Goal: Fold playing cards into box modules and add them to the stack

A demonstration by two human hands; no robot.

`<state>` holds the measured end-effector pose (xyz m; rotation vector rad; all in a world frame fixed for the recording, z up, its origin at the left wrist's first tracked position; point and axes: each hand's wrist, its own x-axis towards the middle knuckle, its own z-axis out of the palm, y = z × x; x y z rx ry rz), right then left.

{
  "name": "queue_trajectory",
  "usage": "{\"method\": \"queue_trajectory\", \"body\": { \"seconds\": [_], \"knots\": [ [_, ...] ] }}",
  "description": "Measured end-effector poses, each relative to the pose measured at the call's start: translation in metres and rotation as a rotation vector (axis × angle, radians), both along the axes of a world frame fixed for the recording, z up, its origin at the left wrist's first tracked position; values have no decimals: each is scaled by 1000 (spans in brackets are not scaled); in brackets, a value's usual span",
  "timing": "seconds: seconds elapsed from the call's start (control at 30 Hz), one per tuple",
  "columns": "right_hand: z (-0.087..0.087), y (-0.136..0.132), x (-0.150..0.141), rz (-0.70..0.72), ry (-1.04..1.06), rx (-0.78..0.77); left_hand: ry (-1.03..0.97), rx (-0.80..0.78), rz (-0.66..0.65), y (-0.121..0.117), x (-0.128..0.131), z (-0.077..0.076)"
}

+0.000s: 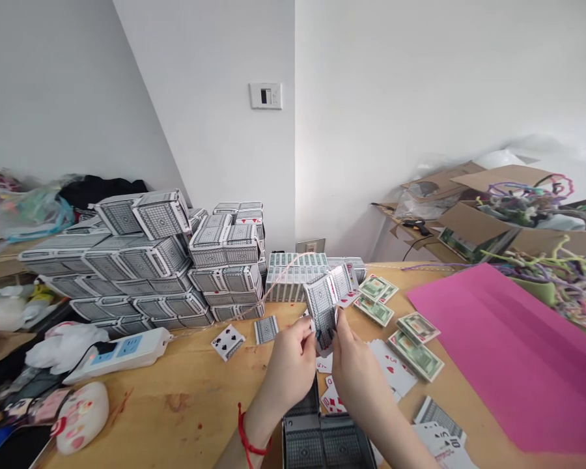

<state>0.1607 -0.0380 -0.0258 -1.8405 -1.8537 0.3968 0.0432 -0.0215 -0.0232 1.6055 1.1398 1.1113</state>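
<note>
Between my left hand and my right hand is a piece of folded playing cards with grey patterned backs. The fingers of both hands are closed on its lower edges, and it tilts up off the table. Below my wrists stands a box built from grey-backed cards, partly covered by my arms. Loose face-up cards lie under and beside my right hand. To the left of my left hand are a grey-backed card and a face-up spade card.
Stacked blocks made of cards rise at the back left, with a green-patterned block beside them. Green card packs lie right, next to a pink sheet. A power strip sits left; cardboard boxes stand back right.
</note>
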Motion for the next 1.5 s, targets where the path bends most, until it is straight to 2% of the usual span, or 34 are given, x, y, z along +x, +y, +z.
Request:
{"method": "queue_trajectory", "body": {
  "seconds": [0.2, 0.27, 0.33, 0.43, 0.5, 0.6, 0.7, 0.8, 0.93, 1.03, 1.17, 1.23, 1.37, 1.43, 1.5],
  "knots": [
    [-15, -1, -5, -8, 0, 225, 27, 58, 19, -6, 5, 4],
    [-16, -1, -7, -5, 2, 252, 70, 80, 33, -8, 6, 6],
    [-13, -2, -8, 0, 24, 249, 110, 97, 47, -9, 7, 7],
    [2, -4, 0, 19, 97, 202, 139, 108, 42, -9, 6, 8],
    [15, -4, 12, 47, 204, 118, 124, 95, 26, -7, 4, 8],
    [29, -2, 31, 105, 474, -19, 9, 35, -44, -2, -1, 9],
    [28, 5, 41, 64, 818, -99, -115, -43, -144, 2, -5, 11],
    [18, 13, 43, -8, 977, -132, -143, -84, -177, 2, -7, 14],
    [10, 18, 39, 69, 978, -164, -230, -213, -277, 0, -7, 18],
    [11, 16, 33, 71, 882, -53, -246, -313, -299, -2, -6, 19],
    [12, 15, 30, 36, 749, 70, -263, -354, -274, -3, -3, 16],
    [14, 15, 34, 82, 764, 33, -285, -362, -252, -1, -3, 13],
    [17, 18, 46, 326, 830, -188, -280, -311, -160, 3, -5, 8],
    [17, 18, 48, 314, 780, -212, -242, -279, -135, 3, -7, 9],
    [16, 19, 47, 229, 717, -179, -194, -247, -132, 3, -8, 11]
  ]
}}
